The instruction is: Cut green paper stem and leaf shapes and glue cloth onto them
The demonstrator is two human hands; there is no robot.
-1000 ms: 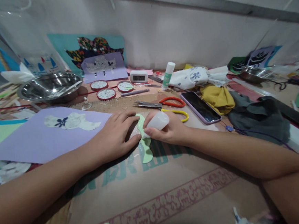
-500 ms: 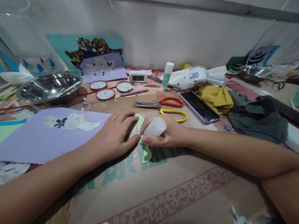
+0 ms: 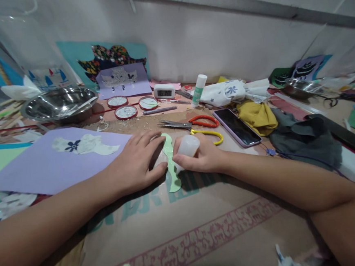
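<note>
In the middle of the cardboard lies a wavy light-green paper cutout point(image 3: 173, 182), with a wet shine along its upper part. My left hand point(image 3: 142, 158) rests flat at its left side, thumb and fingers apart, fingertips touching or very near its edge. Wrapped in my right hand point(image 3: 208, 155) is a white squeeze glue bottle point(image 3: 188, 145), tilted with its nozzle down at the cutout's right edge. Just beyond both hands lie scissors point(image 3: 192, 125) with red and yellow handles.
On the left are a purple sheet point(image 3: 45, 170) bearing a white cutout and a steel bowl point(image 3: 62, 111). Behind stand a small clock point(image 3: 164, 91), red-rimmed lids point(image 3: 126, 112) and a glue stick point(image 3: 199, 91). A phone point(image 3: 237, 127) and cloth pieces point(image 3: 301, 139) lie right.
My right hand and the glue bottle have shifted a little right, tilting more upright and uncovering more of the green cutout. My left hand stays almost in place.
</note>
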